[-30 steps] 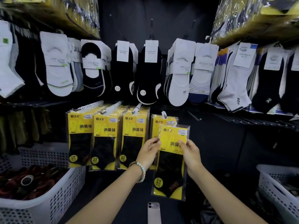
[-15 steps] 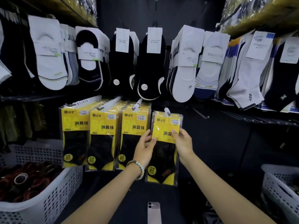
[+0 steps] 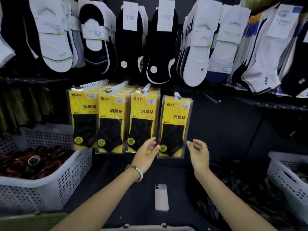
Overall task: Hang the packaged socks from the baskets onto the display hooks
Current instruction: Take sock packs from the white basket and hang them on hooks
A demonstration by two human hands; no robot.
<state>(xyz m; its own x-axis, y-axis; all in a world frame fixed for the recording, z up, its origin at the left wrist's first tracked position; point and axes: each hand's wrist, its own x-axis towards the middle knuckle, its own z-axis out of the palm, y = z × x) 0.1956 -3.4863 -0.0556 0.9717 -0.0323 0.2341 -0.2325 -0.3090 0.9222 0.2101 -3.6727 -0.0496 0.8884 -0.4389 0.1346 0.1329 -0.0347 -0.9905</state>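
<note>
A yellow pack of black socks (image 3: 175, 125) hangs on the fourth white hook (image 3: 177, 95), at the right end of a row of three fuller hooks of the same yellow packs (image 3: 113, 119). My left hand (image 3: 147, 154) is below the pack's lower left corner, fingers relaxed, holding nothing. My right hand (image 3: 198, 153) hovers just right of the pack's lower edge, fingers loosely bent, also holding nothing. Neither hand touches the pack clearly.
A white perforated basket (image 3: 50, 182) with dark red items stands at the left. Another white basket (image 3: 290, 179) is at the right. A phone (image 3: 161, 196) lies on the dark surface below. White and black socks (image 3: 160, 44) hang in the row above.
Both hands have let go of the yellow pack, which now hangs on the fourth hook. They have dropped from its top to beside its bottom edge.
</note>
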